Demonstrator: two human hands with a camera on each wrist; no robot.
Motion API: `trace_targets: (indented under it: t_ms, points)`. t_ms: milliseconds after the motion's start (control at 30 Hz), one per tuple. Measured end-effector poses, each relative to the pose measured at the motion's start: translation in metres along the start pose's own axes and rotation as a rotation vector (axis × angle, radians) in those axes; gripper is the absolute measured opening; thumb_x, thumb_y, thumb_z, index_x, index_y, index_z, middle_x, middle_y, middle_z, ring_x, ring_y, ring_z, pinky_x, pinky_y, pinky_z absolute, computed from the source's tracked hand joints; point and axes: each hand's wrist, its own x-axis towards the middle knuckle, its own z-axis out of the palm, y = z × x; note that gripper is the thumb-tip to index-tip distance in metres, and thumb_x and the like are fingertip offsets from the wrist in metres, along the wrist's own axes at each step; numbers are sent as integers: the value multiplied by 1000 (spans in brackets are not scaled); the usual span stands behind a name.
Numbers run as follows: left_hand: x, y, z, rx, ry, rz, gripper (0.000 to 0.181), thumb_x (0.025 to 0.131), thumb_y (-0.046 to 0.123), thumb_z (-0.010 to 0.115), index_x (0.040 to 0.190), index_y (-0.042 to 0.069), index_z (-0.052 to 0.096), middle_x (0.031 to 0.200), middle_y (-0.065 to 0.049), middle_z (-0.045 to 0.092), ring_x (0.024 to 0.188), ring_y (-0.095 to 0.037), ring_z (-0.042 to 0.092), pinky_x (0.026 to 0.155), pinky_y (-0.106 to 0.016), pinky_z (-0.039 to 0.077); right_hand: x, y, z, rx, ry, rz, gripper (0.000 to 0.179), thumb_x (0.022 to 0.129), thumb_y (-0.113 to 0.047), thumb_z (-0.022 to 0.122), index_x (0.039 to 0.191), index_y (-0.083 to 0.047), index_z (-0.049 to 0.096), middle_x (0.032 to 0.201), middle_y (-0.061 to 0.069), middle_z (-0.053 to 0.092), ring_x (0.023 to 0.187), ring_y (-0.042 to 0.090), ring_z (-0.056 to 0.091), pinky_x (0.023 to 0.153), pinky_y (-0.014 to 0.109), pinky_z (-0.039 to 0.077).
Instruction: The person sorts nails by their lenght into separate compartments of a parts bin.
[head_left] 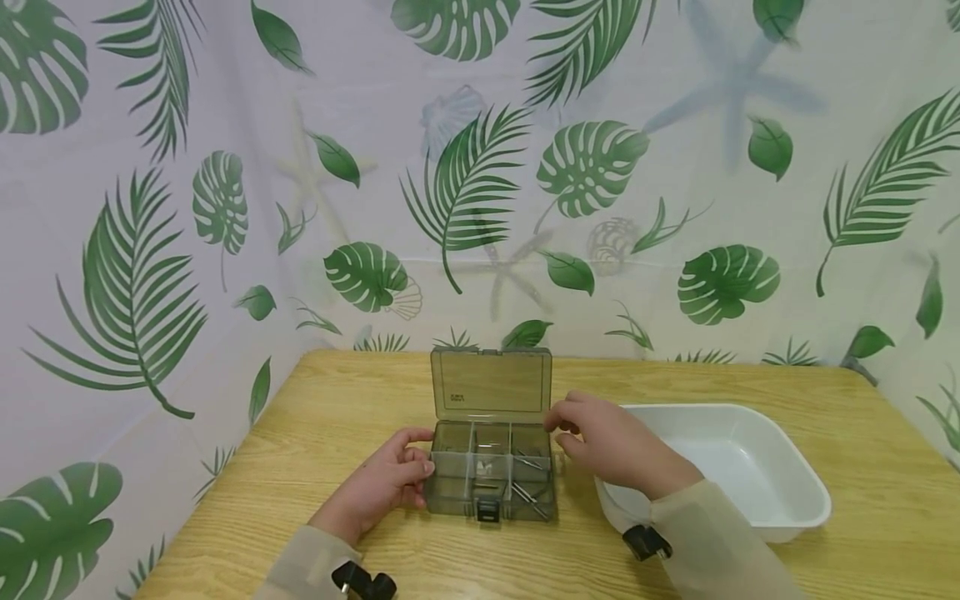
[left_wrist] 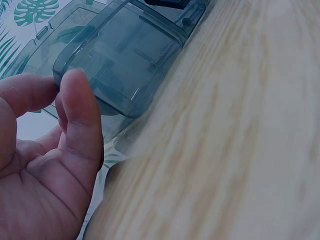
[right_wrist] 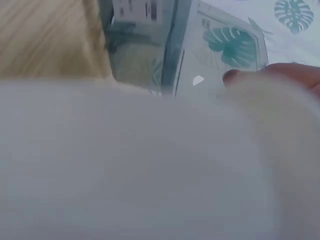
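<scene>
A smoky translucent compartment box (head_left: 491,471) stands on the table, its lid (head_left: 491,383) raised at the back. Thin metal pieces (head_left: 529,498) lie in the right-hand compartments. With thumb and fingers, my left hand (head_left: 386,477) grips the box's left side; the left wrist view shows that thumb (left_wrist: 80,107) against the box's corner. At the back right corner, by the hinge side of the lid, is my right hand (head_left: 611,437), fingers bent and nothing visible between them. In the right wrist view a fingertip (right_wrist: 235,77) is near the lid's edge, while a pale blur hides most of the hand.
A white plastic basin (head_left: 806,492) sits on the right of the wooden table (head_left: 300,450), partly behind my right forearm. A leaf-printed sheet (head_left: 480,183) hangs behind the table's back edge and along the left. Small black devices (head_left: 363,579) are strapped at both wrists.
</scene>
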Motion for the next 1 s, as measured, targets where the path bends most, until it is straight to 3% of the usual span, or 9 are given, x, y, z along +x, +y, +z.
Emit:
trace_targets:
  t_ms: [267,633,833,900,1000]
  points:
    - [1,-2,0,-7,3,-4,57,101,13,62,150,7,34,93,-6,51,71,-17,48,64,-33,55,-22,28,-15,-10,26,35,19,97,-9,63,112,-19,70,107,-5,62,96,18,61,82,42,53]
    - [2,-3,0,0,8,11,57,101,11,60,150,5,33,93,-6,52,71,-17,49,62,-32,56,-46,64,-9,-45,-101,99,30,90,-8,69,120,-10,68,121,5,63,102,25,63,87,46,53]
    - [0,-3,-1,0,16,8,56,102,10,60,150,5,34,94,-6,52,71,-17,49,62,-32,55,-50,73,-1,-51,-151,122,49,87,-9,71,134,-4,62,132,15,59,120,35,57,101,55,46]
    - [0,-2,-1,-1,15,5,56,102,11,60,151,6,34,94,-7,52,71,-17,49,63,-33,55,-50,75,1,-68,-155,118,50,86,-9,72,134,-3,62,130,13,61,123,35,56,103,56,45]
    - [1,-2,-2,-1,13,3,58,101,13,61,151,7,33,95,-7,52,72,-18,49,63,-33,55,-51,77,4,-78,-147,117,44,85,-7,72,128,-5,65,119,5,65,113,27,60,99,51,48]
